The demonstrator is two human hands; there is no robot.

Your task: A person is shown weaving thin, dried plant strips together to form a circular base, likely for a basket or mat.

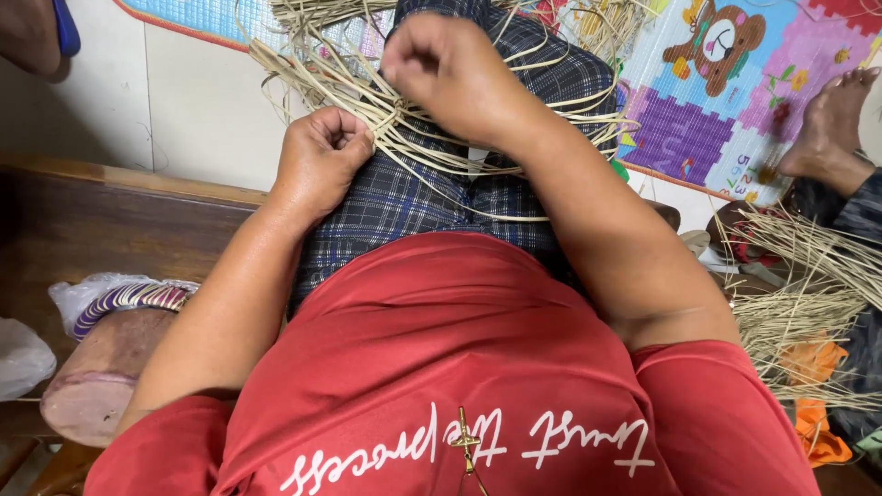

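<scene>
A loose tangle of pale straw-coloured reed strips [404, 119] lies across my lap, over dark blue plaid trousers [413, 197]. My left hand [317, 161] is clenched around a bunch of these strips at the lap's left side. My right hand [450, 69] is just above and to the right, fingers curled and pinching strips near the middle of the tangle. The strips fan out to the upper left and loop round to the right. A red shirt [441, 367] fills the lower part of the view.
A dark wooden bench [101, 230] runs along the left, with a plastic bag holding striped woven work [124, 298] on it. A colourful foam play mat [717, 92] covers the floor at upper right. Another person's bare foot [831, 115] and a pile of reed strips [808, 294] are at right.
</scene>
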